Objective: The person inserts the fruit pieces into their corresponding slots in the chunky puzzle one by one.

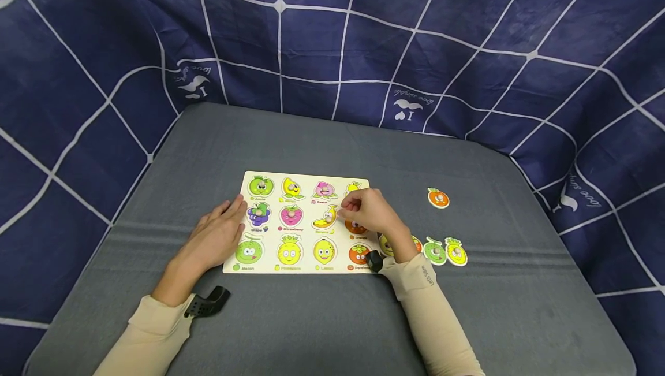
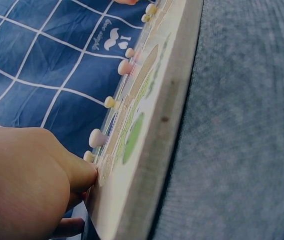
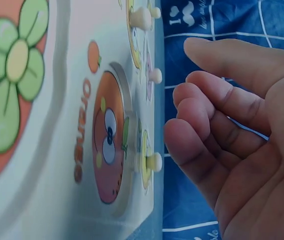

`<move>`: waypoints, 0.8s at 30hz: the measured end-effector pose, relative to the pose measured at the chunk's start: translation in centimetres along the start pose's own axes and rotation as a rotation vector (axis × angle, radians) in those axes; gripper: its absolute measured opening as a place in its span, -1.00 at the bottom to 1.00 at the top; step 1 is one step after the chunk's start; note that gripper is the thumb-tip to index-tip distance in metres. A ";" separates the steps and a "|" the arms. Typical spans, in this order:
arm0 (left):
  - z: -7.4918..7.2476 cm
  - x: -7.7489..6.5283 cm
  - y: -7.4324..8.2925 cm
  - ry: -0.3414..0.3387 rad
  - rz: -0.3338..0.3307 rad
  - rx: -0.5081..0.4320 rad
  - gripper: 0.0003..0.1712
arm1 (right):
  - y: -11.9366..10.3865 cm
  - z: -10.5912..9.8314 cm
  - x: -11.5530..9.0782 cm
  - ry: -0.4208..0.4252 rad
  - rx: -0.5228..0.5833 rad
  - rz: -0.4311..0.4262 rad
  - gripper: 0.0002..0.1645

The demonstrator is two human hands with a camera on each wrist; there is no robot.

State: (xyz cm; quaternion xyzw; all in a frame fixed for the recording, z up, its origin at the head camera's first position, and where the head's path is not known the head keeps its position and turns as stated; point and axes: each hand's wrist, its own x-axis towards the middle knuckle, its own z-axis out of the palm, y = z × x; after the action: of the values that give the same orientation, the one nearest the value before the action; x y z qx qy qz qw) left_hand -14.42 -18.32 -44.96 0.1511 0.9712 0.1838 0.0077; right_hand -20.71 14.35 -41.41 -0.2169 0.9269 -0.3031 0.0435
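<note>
A pale wooden fruit puzzle board (image 1: pixel 306 237) lies on the grey table. My left hand (image 1: pixel 220 237) rests along its left edge, fingers extended; the left wrist view shows the thumb (image 2: pixel 84 172) against that edge. Over the board's right side, my right hand (image 1: pixel 371 211) hovers beside the banana piece (image 1: pixel 325 218), which sits in its slot. Nothing is between its loosely bent fingers (image 3: pixel 191 140). Knobbed pieces such as the grape (image 1: pixel 258 214) and strawberry (image 1: pixel 291 215) fill other slots. The orange slot (image 3: pixel 109 137) shows its printed face without a knob.
A loose orange piece (image 1: pixel 438 198) lies to the board's right. Nearer, a green melon piece (image 1: pixel 434 252) and a pineapple piece (image 1: pixel 456 252) lie in a row with others partly hidden by the right wrist. A blue checked cloth (image 1: pixel 312 35) surrounds the table.
</note>
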 end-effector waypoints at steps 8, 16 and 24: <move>0.1 0.1 -0.1 -0.007 -0.001 -0.003 -0.43 | 0.8 -0.5 -0.1 0.055 0.010 0.000 -0.87; 0.0 0.1 -0.2 -0.002 0.000 0.003 -0.42 | 1.7 -1.5 -0.1 0.110 0.035 0.004 -0.86; -0.2 0.0 0.0 -0.017 -0.002 -0.002 -0.42 | 3.4 -3.0 -0.5 0.162 0.041 0.008 -0.87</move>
State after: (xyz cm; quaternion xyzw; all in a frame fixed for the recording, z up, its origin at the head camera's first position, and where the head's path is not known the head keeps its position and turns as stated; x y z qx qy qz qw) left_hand -14.46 -18.35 -44.81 0.1516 0.9711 0.1835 0.0163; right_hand -22.13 18.64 -40.93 -0.1870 0.9219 -0.3383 -0.0259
